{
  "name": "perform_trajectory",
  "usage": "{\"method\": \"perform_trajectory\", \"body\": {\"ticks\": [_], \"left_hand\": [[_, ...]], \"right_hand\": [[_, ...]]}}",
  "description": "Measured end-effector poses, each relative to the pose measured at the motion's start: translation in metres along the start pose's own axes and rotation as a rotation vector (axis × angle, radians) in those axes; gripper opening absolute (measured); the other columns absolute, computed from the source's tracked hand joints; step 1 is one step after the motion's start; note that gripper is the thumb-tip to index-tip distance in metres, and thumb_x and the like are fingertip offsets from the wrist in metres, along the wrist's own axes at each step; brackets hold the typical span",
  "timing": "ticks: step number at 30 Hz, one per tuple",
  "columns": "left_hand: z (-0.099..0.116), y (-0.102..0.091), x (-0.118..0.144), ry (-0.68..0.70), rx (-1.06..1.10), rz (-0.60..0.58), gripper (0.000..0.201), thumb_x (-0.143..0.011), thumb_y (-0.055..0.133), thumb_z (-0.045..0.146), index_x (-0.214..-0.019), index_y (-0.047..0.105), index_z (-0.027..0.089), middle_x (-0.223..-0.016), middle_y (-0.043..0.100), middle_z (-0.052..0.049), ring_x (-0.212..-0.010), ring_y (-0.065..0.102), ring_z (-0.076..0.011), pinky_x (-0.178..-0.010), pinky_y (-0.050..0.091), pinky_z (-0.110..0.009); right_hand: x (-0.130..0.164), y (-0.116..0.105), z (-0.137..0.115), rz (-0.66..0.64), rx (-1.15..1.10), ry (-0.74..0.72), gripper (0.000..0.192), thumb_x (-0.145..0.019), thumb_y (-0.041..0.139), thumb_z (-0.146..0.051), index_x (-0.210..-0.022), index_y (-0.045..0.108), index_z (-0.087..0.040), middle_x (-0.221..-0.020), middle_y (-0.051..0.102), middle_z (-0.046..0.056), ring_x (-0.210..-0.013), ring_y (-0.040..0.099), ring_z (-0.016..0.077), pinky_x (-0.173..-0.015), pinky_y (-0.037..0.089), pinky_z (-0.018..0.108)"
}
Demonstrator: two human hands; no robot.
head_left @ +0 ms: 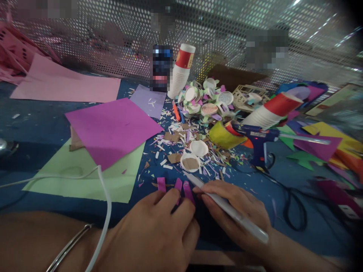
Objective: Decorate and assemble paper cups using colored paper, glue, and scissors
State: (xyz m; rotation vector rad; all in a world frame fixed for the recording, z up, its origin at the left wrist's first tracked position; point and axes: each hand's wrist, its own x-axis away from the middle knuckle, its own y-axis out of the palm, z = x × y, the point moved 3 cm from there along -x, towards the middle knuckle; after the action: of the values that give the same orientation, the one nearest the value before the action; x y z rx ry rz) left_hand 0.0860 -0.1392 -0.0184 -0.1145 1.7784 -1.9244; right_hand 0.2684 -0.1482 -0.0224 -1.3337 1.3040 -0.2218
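Observation:
My right hand [238, 211] is closed around a slim white craft knife [227, 207], its pointed tip aimed up and left, just short of a small white round lid with a brown cardboard centre [190, 163]. My left hand [159, 226] has its fingers curled down at the table, closed on narrow purple paper strips [186, 188]. The ends of several strips stick out past the fingertips; the rest is hidden under the hand. A purple sheet [113, 130] lies partly over a light green sheet [85, 185] to the left.
Paper scraps [164, 155] litter the blue table. A blue glue gun [258, 139] stands at right with its black cord [295, 223] beside it. Stacked paper cups [181, 71] rise behind a heap of small round paper pieces [208, 100]. A white cable [104, 204] crosses my left forearm.

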Motion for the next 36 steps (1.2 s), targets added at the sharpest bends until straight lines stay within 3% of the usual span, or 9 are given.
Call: {"method": "perform_trajectory", "body": {"ticks": [4, 9, 14, 18, 24, 36], "left_hand": [[-0.001, 0.001, 0.003, -0.019, -0.02, -0.012, 0.01, -0.093, 0.058, 0.019, -0.088, 0.066, 0.018, -0.088, 0.071, -0.004, -0.076, 0.066, -0.025, -0.063, 0.053, -0.038], [0.004, 0.005, 0.005, 0.011, 0.033, 0.016, 0.009, -0.093, 0.059, 0.017, -0.085, 0.063, 0.018, -0.085, 0.07, -0.002, -0.074, 0.067, -0.0229, -0.06, 0.053, -0.036], [0.006, 0.007, 0.003, 0.056, 0.068, 0.026, 0.01, -0.093, 0.058, 0.015, -0.084, 0.061, 0.018, -0.082, 0.068, 0.0, -0.068, 0.065, -0.0202, -0.055, 0.05, -0.034], [0.002, 0.006, 0.001, 0.061, 0.053, 0.046, 0.015, -0.097, 0.053, 0.017, -0.091, 0.066, 0.017, -0.093, 0.072, -0.003, -0.081, 0.067, -0.021, -0.065, 0.053, -0.033], [0.0, 0.013, 0.002, 0.047, -0.001, 0.027, 0.027, -0.1, 0.046, 0.017, -0.1, 0.073, 0.013, -0.102, 0.076, -0.008, -0.089, 0.067, -0.0224, -0.079, 0.053, -0.035], [0.003, 0.021, 0.001, 0.035, 0.078, -0.112, 0.025, -0.097, 0.045, 0.016, -0.098, 0.07, 0.013, -0.099, 0.073, -0.009, -0.089, 0.067, -0.0265, -0.069, 0.055, -0.037]], "right_hand": [[0.002, 0.0, -0.004, -0.016, 0.046, -0.067, 0.018, -0.095, 0.056, -0.012, -0.109, 0.064, -0.021, -0.088, 0.08, 0.001, -0.077, 0.078, 0.0166, -0.076, 0.065, 0.026], [0.007, 0.0, -0.002, -0.077, 0.071, -0.06, 0.021, -0.096, 0.052, -0.011, -0.11, 0.065, -0.02, -0.092, 0.08, 0.002, -0.082, 0.078, 0.0156, -0.08, 0.064, 0.025], [0.012, -0.001, -0.002, -0.089, 0.072, -0.228, 0.027, -0.096, 0.049, -0.016, -0.117, 0.064, -0.02, -0.102, 0.08, 0.007, -0.094, 0.077, 0.022, -0.089, 0.063, 0.037], [0.009, 0.0, 0.004, -0.065, -0.051, -0.019, 0.02, -0.095, 0.051, -0.014, -0.11, 0.063, -0.022, -0.088, 0.078, 0.002, -0.079, 0.076, 0.0163, -0.079, 0.063, 0.028], [0.006, -0.003, 0.004, -0.037, -0.132, 0.058, 0.018, -0.093, 0.053, -0.015, -0.106, 0.063, -0.021, -0.083, 0.075, -0.001, -0.074, 0.073, 0.0124, -0.084, 0.059, 0.024], [0.004, -0.001, -0.003, -0.057, -0.086, 0.005, 0.01, -0.095, 0.054, -0.015, -0.098, 0.06, -0.022, -0.081, 0.074, -0.002, -0.074, 0.072, 0.0106, -0.081, 0.057, 0.019]]}}
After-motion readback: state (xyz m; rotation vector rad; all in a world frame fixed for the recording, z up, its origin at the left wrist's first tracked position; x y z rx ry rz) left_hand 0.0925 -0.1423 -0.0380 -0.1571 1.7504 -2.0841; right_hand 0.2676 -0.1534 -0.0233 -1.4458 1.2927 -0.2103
